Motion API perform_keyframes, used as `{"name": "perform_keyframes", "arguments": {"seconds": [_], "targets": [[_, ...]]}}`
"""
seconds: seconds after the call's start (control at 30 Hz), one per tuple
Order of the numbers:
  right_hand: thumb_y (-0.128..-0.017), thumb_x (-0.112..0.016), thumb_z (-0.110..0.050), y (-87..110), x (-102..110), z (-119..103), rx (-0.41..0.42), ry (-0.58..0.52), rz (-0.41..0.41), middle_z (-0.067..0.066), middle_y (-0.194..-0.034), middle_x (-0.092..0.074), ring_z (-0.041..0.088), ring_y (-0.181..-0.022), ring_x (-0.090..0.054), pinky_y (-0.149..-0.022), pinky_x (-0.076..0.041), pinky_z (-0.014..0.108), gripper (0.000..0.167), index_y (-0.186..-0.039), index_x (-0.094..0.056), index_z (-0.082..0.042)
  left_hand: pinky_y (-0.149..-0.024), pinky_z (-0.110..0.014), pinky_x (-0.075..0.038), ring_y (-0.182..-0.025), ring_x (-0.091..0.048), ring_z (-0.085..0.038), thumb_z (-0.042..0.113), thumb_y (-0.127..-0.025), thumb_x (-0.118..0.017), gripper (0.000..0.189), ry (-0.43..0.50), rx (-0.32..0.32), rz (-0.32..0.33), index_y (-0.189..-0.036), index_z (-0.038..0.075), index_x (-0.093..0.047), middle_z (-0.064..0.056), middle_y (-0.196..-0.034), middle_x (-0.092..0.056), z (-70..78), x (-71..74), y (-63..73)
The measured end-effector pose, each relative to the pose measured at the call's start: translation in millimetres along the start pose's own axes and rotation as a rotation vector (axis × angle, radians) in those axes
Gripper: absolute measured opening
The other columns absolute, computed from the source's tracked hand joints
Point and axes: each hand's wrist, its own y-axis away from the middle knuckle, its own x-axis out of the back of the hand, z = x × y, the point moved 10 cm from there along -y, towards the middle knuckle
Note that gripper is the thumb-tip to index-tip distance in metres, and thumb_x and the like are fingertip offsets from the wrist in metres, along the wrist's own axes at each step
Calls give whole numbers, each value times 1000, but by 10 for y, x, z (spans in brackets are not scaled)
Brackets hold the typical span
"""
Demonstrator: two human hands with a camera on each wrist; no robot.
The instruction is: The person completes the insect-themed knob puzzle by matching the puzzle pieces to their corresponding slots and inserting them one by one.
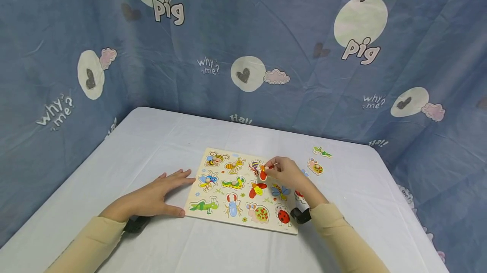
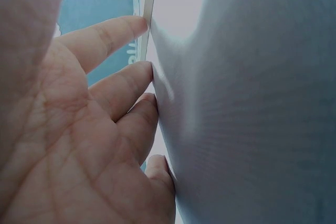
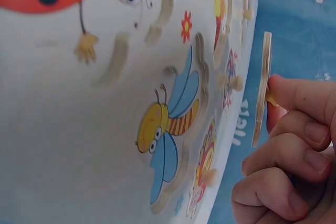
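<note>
A wooden insect puzzle board lies on the table. My right hand is above its upper right part, pinching a red insect puzzle piece by its small knob. In the right wrist view this piece is edge-on, raised off the board. A red-winged insect picture shows on the board just below it. My left hand rests at the board's left edge with spread fingers; the left wrist view shows its fingertips touching that edge. Knobbed bee and caterpillar pieces sit in the board.
Right of the board lie loose pieces: a grasshopper, a snail and a ladybug, partly hidden by the right forearm. A white cloth covers the table. A blue printed curtain hangs behind it.
</note>
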Motion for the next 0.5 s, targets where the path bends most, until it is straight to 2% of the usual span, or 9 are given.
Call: {"name": "perform_keyframes", "arguments": {"seconds": [0.5], "targets": [[-105, -70, -18, 135, -169, -24, 15, 1, -35, -4, -59, -44, 11, -51, -35, -51, -32, 24, 11, -110, -72, -8, -128, -79, -11, -164, -23, -49, 56, -79, -90, 96, 3, 2, -5, -160, 20, -53, -16, -176, -34, -3, -3, 0]]}}
